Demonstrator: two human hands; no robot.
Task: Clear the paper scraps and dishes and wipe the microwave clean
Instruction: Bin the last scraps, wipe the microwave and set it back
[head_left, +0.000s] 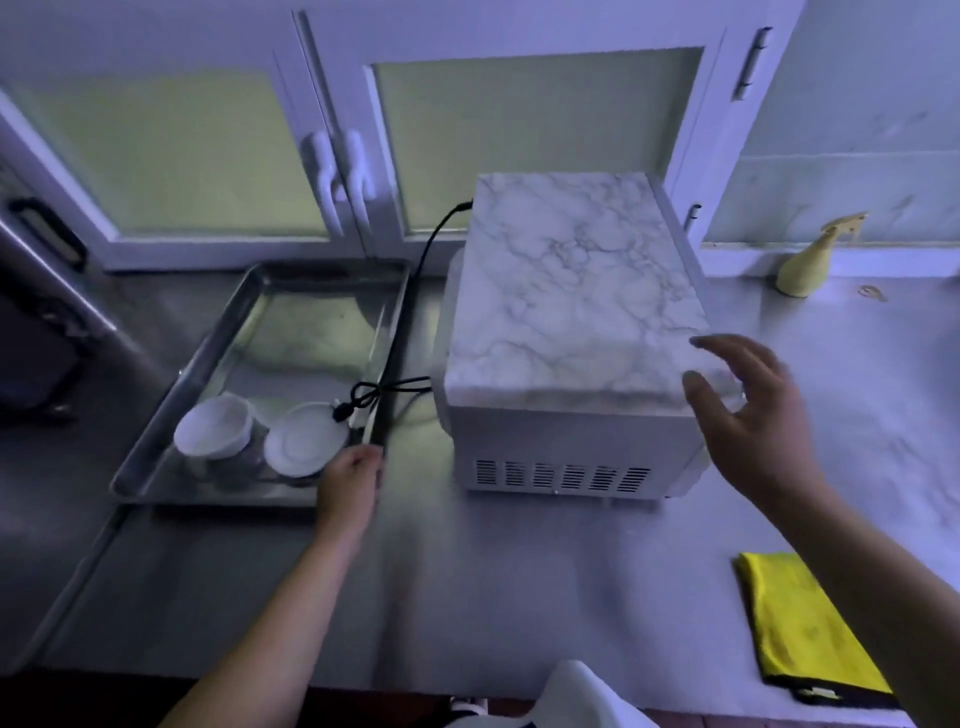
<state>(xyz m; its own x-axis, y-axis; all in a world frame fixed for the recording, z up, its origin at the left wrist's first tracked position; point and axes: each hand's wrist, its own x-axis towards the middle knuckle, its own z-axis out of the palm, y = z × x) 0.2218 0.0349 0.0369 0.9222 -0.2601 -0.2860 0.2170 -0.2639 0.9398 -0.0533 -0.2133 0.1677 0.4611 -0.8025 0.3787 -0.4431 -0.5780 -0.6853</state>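
Gripping tray (171, 395), left hand (348, 480) curls; right hand (748, 400) splays.

We're up on the person's head, one wide-angle camera, looking forward and steeply down across the tabletop (467, 597). We're in close: both forearms come in from the bottom edge, the left hand (350, 475) left of centre at the tray (218, 496), the right hand (748, 410) out to the right. The microwave (566, 291) sits dead centre, seen from above, its vented side facing us. Cabinet doors (156, 156) fill the top of the frame, bowed by the lens. The yellow cloth (800, 629) marks our bottom right corner.
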